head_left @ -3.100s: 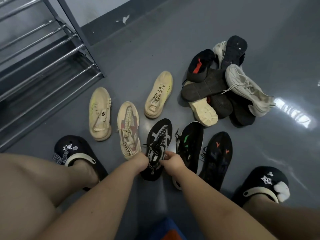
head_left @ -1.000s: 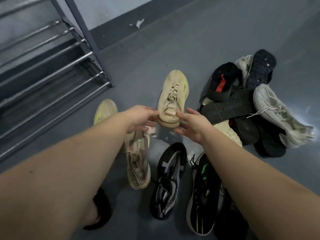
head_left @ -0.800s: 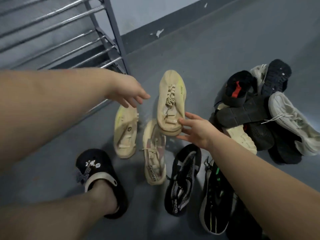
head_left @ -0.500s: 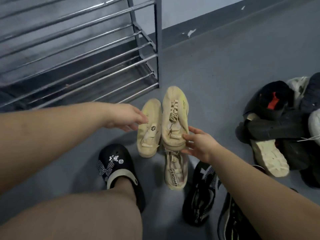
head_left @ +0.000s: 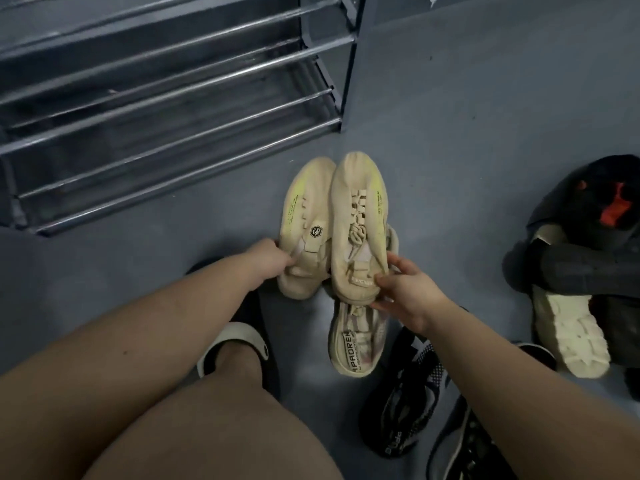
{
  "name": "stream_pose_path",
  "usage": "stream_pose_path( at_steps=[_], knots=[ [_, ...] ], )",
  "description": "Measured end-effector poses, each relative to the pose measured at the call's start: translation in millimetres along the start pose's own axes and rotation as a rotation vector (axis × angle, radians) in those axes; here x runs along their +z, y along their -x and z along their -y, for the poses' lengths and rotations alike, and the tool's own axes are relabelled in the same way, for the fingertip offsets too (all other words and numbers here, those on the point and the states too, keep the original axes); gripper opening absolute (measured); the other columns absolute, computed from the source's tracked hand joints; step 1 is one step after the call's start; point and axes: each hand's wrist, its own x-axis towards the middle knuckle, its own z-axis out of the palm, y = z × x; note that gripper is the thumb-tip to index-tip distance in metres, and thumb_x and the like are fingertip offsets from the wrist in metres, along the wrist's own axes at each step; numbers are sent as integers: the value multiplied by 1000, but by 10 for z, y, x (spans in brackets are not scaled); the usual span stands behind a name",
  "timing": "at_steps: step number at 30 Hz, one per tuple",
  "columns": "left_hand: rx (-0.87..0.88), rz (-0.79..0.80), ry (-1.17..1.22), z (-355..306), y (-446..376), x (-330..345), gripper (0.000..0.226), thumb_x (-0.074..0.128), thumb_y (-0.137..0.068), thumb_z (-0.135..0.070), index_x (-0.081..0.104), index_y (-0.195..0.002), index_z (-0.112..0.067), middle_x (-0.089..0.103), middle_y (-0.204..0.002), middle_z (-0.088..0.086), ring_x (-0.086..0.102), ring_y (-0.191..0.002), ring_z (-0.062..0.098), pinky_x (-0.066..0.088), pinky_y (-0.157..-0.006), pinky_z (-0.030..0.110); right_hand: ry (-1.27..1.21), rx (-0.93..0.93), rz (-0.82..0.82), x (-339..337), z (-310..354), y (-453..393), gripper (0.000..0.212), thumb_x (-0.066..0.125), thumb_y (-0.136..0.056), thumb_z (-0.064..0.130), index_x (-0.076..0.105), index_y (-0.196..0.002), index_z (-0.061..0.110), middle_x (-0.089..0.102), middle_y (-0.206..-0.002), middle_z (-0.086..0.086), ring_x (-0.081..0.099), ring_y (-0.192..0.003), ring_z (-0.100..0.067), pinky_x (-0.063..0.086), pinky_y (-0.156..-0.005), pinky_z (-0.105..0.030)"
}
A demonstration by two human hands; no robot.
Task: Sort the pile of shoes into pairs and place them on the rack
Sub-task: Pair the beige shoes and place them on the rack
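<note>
the rack [head_left: 180,109] holds no shoes in view. the unsorted pile [head_left: 585,271] waits at right. one beige pair is matched: the left hand [head_left: 268,259] grips the left beige shoe [head_left: 304,230], the right hand [head_left: 403,289] pinches the right beige shoe [head_left: 358,223], heels first, just before the rack.

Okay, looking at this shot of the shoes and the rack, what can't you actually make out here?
Head view only:
- Rack: upper shelves cut off by the top edge.
- Shoe pile: cut off by the right edge, so no count.
- Third beige shoe: its toe is hidden under the right beige shoe.
- Left hand: fingertips hidden behind the left beige shoe.
</note>
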Motion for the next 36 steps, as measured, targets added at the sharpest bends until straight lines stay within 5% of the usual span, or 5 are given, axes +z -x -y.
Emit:
stream_pose_path(
  at_steps=[5, 9, 13, 27, 36],
  knots=[
    [-75, 81, 166, -23, 76, 97, 34, 49, -86, 4, 56, -118, -5, 60, -105, 12, 56, -90, 21, 49, -59, 24, -1, -12, -29, -5, 58, 51, 55, 39, -94, -10, 39, -142, 17, 58, -115, -9, 62, -96, -29, 52, -65, -39],
    [-11, 65, 247, -97, 182, 6, 19, 50, -84, 3, 61, -93, -9, 59, -97, 15, 56, -87, 25, 49, -77, 32, 52, -25, -36, -73, 160, 304, 49, 40, -95, -5, 41, -139, 16, 60, -112, -11, 64, -91, -28, 54, -64, -39],
    [-2, 72, 298, -300, 569, -128, 16, 45, -76, 5, 49, -68, -8, 47, -70, 14, 45, -61, 22, 40, -64, 32, 76, -85, -5, -132, 306, 710, 41, 40, -96, -2, 50, -132, 15, 63, -103, -8, 62, -84, -23, 54, -67, -38],
    [435, 312, 685, -1155, 2701, -792, 29, 38, -92, 1, 57, -114, -6, 60, -100, 12, 58, -87, 22, 59, -65, 35, 86, -480, 31, -64, 1089, 2901, 23, 42, -97, 3, 62, -98, 15, 64, -91, -6, 59, -81, -20, 51, -82, -39],
    [646, 315, 792, -1069, 3559, -1339, 29, 35, -93, 2, 60, -98, -13, 61, -94, 10, 58, -85, 20, 60, -59, 30, 174, -644, 94, 324, 1284, 3647, 24, 40, -99, 4, 58, -112, 12, 62, -89, -7, 57, -75, -20, 53, -72, -38]
  ],
)
